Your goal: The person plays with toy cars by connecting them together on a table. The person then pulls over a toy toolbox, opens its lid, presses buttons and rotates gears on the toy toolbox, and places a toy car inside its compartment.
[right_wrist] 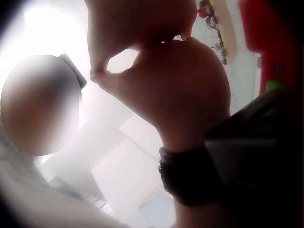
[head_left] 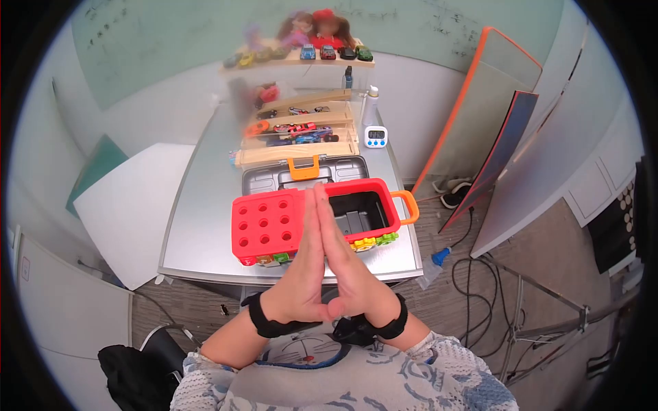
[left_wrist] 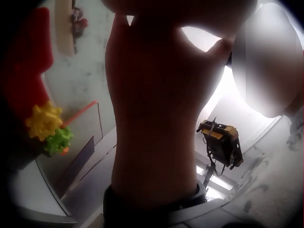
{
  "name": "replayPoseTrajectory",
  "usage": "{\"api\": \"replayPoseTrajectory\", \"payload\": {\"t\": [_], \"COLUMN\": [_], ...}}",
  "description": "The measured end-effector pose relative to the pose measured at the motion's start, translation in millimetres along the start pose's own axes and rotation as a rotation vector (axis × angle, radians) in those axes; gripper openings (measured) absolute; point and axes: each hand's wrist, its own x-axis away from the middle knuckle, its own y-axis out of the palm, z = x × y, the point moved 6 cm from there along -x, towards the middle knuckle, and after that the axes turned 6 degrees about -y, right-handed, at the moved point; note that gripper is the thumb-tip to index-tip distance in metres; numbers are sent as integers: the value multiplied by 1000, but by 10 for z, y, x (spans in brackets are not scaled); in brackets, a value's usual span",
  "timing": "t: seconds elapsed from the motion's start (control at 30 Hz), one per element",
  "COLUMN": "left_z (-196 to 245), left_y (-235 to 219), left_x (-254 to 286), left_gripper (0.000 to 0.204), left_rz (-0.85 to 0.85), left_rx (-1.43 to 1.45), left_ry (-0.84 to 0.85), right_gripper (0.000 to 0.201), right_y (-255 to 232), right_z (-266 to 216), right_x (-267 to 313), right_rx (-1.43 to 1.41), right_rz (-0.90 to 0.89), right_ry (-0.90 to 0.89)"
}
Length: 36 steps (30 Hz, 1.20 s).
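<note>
In the head view the left hand (head_left: 301, 274) and the right hand (head_left: 344, 270) are pressed together at the fingers, which are straight and point away from the body. The thumbs meet near the wrists, with a gap between the palms. Neither hand holds a thing. Beyond and below them stands a red toolbox (head_left: 380, 188) with a lid part with round holes (head_left: 255, 236) at its left and an open black compartment at its right. The left wrist view shows the dark left hand (left_wrist: 154, 80); the right wrist view shows the right hand (right_wrist: 185, 85) touching the other.
Behind the box lie a grey case lid (head_left: 264, 180) with an orange latch, wooden racks (head_left: 257, 156) of toy cars, a white timer (head_left: 375, 137) and a spray bottle (head_left: 371, 106). An orange handle (head_left: 410, 207) juts right. Dolls (head_left: 327, 31) sit on the upper shelf.
</note>
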Motion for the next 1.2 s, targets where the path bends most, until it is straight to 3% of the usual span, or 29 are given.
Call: {"api": "replayPoseTrajectory", "payload": {"t": [0.07,0.17,0.33,0.4,0.43,0.47,0.5,0.53,0.57,0.6,0.63,0.7,0.77,0.8,0.87,1.07,1.2], "left_z": [44,165,-2,-102,-105,-99,-6,116,191,194,178,118,-89,-186,-222,89,-145], "left_y": [7,4,-18,-222,-362,-526,-569,-693,-781,-759,-702,-580,-173,-119,-49,-191,-234], "left_x": [-55,-127,-22,65,85,164,117,105,148,162,160,217,214,223,264,146,217], "left_gripper": [122,121,117,112,106,105,105,102,100,100,103,106,122,122,129,130,126], "left_rz": [-127,-183,-138,53,230,417,428,588,746,751,716,677,134,134,173,140,116], "left_rx": [-144,-190,-192,-448,-490,-339,-341,-326,-309,-312,-290,-260,-302,-299,-294,-355,-277], "left_ry": [37,85,89,58,181,140,143,197,249,245,235,219,95,94,330,218,251], "right_gripper": [116,117,114,108,108,105,104,112,112,112,111,104,109,110,111,115,111], "right_y": [-114,-182,-168,-213,-240,-351,-444,-498,-535,-541,-550,-348,50,158,220,238,261], "right_z": [-26,-133,33,178,218,250,268,26,-30,-46,-20,138,34,35,50,-12,128], "right_x": [8,-52,23,46,44,55,70,-49,-55,-64,-35,-41,-58,-71,-79,-176,-109], "right_rx": [51,30,-14,197,209,168,120,60,72,34,-2,279,218,65,-86,-16,36], "right_rz": [9,26,9,-46,-56,117,289,510,598,589,579,275,-161,-147,-131,-138,-149], "right_ry": [-89,-62,-19,15,4,13,24,134,73,-89,-251,-255,-158,-69,19,-51,-1]}}
